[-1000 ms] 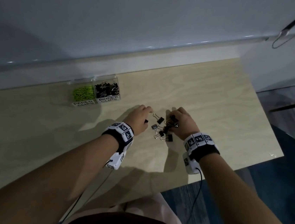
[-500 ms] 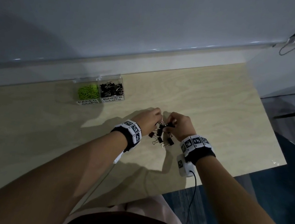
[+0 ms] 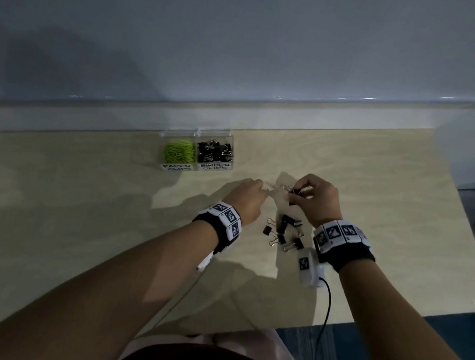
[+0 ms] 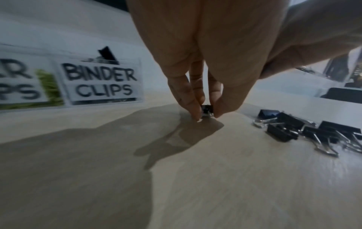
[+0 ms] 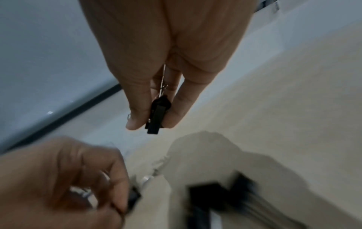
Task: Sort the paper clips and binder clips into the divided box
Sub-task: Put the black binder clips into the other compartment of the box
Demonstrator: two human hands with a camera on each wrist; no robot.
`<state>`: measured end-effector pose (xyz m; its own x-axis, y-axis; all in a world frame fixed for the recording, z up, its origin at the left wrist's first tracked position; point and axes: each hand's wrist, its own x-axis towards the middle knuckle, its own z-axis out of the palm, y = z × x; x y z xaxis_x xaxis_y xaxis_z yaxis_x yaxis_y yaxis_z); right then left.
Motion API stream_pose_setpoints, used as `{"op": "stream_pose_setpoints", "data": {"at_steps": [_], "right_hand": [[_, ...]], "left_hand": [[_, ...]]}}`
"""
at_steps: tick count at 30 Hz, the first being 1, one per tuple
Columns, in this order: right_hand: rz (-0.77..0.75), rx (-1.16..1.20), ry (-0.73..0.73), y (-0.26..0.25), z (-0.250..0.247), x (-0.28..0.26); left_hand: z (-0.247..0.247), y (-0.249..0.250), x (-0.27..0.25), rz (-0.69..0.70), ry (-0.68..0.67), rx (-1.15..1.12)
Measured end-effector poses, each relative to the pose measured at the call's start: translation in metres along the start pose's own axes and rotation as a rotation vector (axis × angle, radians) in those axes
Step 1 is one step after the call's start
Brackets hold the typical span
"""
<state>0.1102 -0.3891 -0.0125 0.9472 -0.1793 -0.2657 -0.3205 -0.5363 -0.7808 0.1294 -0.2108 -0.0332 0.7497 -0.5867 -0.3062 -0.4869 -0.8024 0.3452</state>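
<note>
A clear divided box [image 3: 165,134] stands at the table's far edge; its left compartment holds green paper clips [image 3: 178,152] and its right one black binder clips [image 3: 215,152]. Several loose black binder clips [image 3: 283,234] lie in a pile between my wrists. My left hand [image 3: 260,187] is just beyond the pile, and its fingertips [image 4: 192,108] pinch one small binder clip [image 4: 206,110] low over the table. My right hand [image 3: 295,192] is raised beside it, with thumb and fingers pinching a black binder clip [image 5: 157,114] that has silver wire handles.
The box front carries the labels "PAPER CLIPS" and "BINDER CLIPS" [image 4: 101,82]. A grey wall and ledge run behind the table [image 3: 77,221]. The table's right edge and near edge drop to a dark floor [image 3: 449,337]. Cables hang from both wrist cameras.
Both hands were together over the pile; now they have drawn apart and moved just beyond it, each with a binder clip pinched. The pile lies uncovered between the wrists.
</note>
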Motion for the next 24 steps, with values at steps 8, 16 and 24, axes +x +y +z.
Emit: {"op": "stream_pose_setpoints", "data": {"at_steps": [8,16,24], "right_hand": [[-0.23,0.044,-0.137,-0.105,0.065,0.05],[-0.327,-0.244,-0.262,-0.119,0.106,0.067],[-0.245,-0.209,-0.179,-0.074,0.03,0.042]], "left_hand": [[-0.027,-0.052,-0.058,-0.199,0.281,-0.418],[-0.07,-0.095,-0.033,-0.312,0.581,-0.376],[-0.05,-0.071,-0.02,-0.159,0.524,-0.291]]}}
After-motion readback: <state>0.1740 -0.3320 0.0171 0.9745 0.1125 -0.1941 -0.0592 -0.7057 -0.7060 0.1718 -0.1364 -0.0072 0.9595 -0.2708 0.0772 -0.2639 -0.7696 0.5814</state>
